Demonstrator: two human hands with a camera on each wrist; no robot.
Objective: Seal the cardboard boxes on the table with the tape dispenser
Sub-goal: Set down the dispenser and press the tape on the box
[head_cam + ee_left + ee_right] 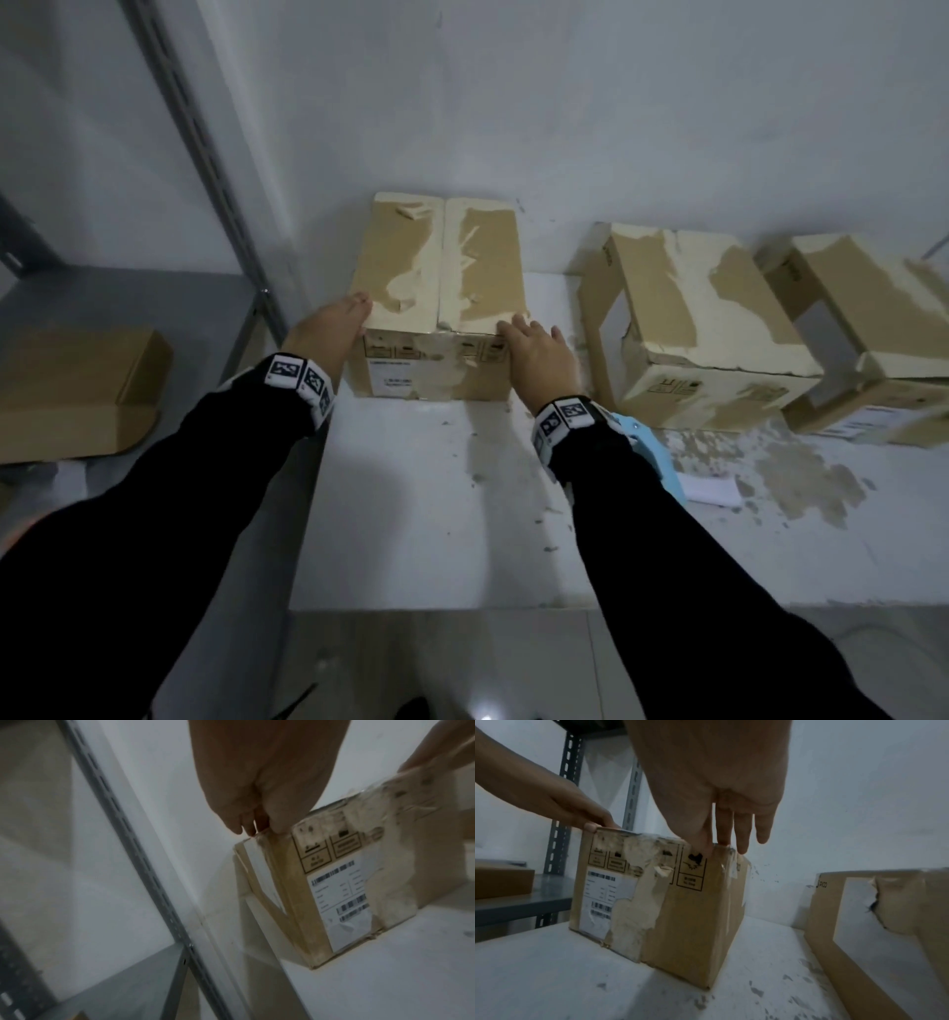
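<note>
A worn cardboard box (441, 288) with closed top flaps stands at the back of the white table (436, 503), against the wall. My left hand (354, 313) touches its near left top corner with straight fingers (246, 825). My right hand (529, 334) rests its straight fingers (731, 837) on the near right top edge. Neither hand holds anything. The box's label faces me (603, 896). A light blue tape dispenser (649, 447) lies on the table, mostly hidden behind my right forearm.
Two more boxes (693, 329) (862, 329) lie on their sides to the right, open ends showing. A white paper slip (711, 491) lies by the dispenser. A metal shelf at the left holds a flat cardboard box (77, 390); its upright (205, 144) stands near the table's corner.
</note>
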